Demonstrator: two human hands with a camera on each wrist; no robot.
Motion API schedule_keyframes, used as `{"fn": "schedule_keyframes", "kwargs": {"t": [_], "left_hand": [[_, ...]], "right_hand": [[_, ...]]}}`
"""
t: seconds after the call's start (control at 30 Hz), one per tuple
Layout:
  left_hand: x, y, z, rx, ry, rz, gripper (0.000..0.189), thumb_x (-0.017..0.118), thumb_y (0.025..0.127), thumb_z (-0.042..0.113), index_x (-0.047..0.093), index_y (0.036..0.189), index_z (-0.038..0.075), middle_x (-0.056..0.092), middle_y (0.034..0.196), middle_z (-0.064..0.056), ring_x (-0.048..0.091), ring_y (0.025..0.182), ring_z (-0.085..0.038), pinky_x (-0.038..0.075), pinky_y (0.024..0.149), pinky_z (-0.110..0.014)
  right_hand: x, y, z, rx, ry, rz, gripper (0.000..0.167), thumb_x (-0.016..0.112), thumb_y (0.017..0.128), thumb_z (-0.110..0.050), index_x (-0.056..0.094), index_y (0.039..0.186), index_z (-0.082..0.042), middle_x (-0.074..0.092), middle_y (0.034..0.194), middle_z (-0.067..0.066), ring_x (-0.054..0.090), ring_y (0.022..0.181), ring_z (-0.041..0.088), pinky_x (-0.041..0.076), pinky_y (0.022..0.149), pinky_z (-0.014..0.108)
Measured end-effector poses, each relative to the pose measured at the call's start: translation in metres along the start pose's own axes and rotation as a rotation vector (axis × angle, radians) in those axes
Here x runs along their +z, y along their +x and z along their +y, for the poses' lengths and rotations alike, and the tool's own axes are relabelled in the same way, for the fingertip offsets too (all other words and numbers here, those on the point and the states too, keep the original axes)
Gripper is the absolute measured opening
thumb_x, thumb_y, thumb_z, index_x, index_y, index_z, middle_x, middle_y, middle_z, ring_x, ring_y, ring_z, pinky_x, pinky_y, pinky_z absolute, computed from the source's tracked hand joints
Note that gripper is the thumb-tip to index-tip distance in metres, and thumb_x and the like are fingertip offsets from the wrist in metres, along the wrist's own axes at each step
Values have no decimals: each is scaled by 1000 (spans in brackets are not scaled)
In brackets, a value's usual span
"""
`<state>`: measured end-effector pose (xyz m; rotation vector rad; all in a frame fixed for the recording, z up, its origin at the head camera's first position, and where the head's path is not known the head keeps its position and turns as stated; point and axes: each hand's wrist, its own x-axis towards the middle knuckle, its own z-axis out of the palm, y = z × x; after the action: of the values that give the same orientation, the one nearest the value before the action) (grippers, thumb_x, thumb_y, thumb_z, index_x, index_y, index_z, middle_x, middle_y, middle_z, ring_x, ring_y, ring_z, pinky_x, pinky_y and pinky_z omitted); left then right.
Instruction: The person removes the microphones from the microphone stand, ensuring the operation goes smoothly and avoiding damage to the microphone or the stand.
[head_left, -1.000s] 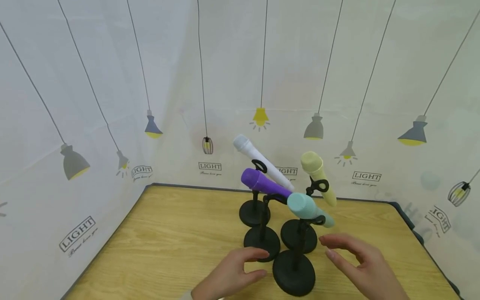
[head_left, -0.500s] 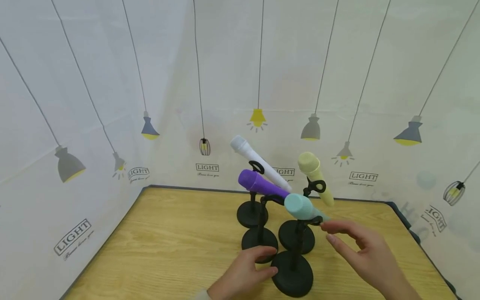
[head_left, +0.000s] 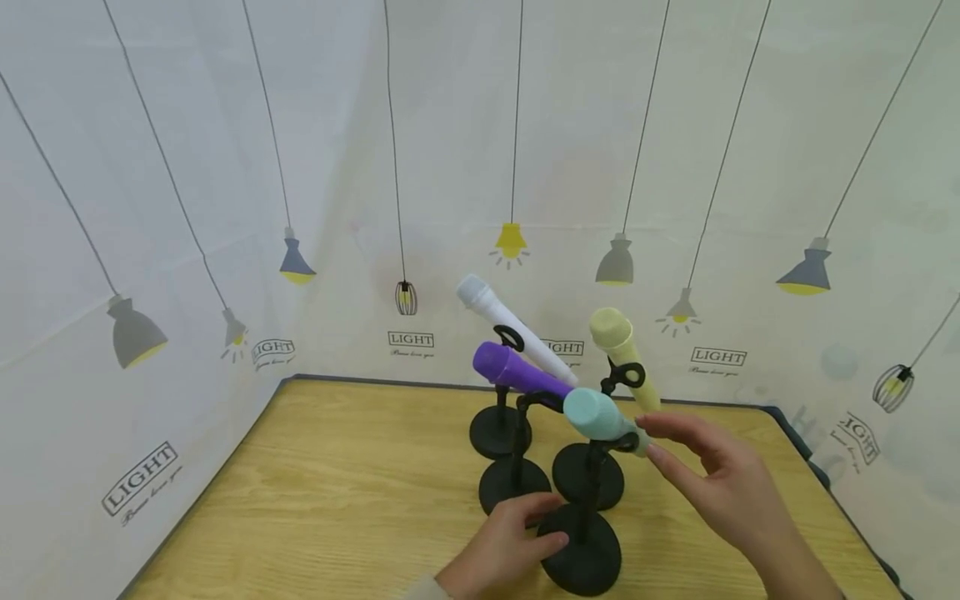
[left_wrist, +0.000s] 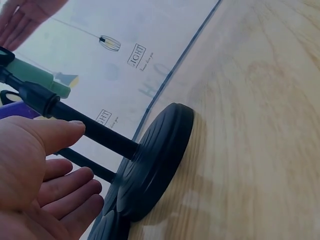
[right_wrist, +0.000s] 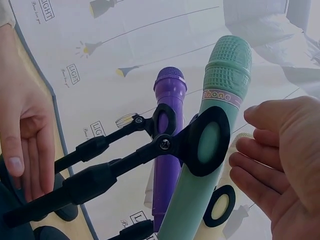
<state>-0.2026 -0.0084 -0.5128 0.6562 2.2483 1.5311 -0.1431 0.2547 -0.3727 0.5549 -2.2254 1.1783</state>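
Observation:
A mint-green microphone (head_left: 596,414) leans in the clip of the nearest black stand, whose round base (head_left: 581,552) is on the wooden table. My right hand (head_left: 720,479) is at this microphone's lower end; in the right wrist view its bent fingers and thumb stand beside the body, apart from it. My left hand (head_left: 510,542) is low beside the same stand. In the left wrist view its thumb lies near the pole (left_wrist: 100,127) and its loosely curled fingers hold nothing. Just behind, a purple microphone (head_left: 517,368) sits in another stand's clip.
A white microphone (head_left: 517,327) and a yellow microphone (head_left: 615,332) rest on stands farther back. The black bases crowd close together on the wooden table (head_left: 337,500). A pale sheet (head_left: 450,167) printed with lamps rises around the table's back and sides.
My right hand has moved up and left to the mint-green microphone's lower end. My left hand has shifted right, to the nearest stand's base. The microphones stay in their clips.

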Motion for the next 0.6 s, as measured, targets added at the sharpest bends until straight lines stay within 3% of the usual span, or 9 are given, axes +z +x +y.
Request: {"fn": "schedule_keyframes", "kwargs": {"t": [0.13, 0.33, 0.6], "left_hand": [[3, 4, 1, 21, -9, 0, 45, 77, 102, 26, 68, 143, 11, 72, 144, -6, 70, 131, -24, 58, 109, -41], [10, 10, 2, 48, -47, 3, 38, 76, 103, 27, 72, 139, 16, 74, 139, -2, 73, 126, -16, 59, 105, -31], [17, 19, 4, 75, -3, 14, 31, 78, 102, 27, 77, 127, 9, 80, 120, 2, 72, 103, -1, 60, 89, -23]], "right_hand": [[1, 7, -1, 9, -36, -26, 42, 79, 93, 5, 75, 132, -11, 75, 130, -15, 61, 126, -13, 48, 101, 5], [8, 17, 1, -102, 0, -65, 50, 81, 90, 10, 73, 135, -10, 75, 132, -11, 64, 127, -8, 49, 103, 8], [16, 23, 3, -155, 28, -71, 54, 83, 83, 14, 74, 133, -6, 73, 133, -17, 64, 126, -9, 50, 102, 9]]}}
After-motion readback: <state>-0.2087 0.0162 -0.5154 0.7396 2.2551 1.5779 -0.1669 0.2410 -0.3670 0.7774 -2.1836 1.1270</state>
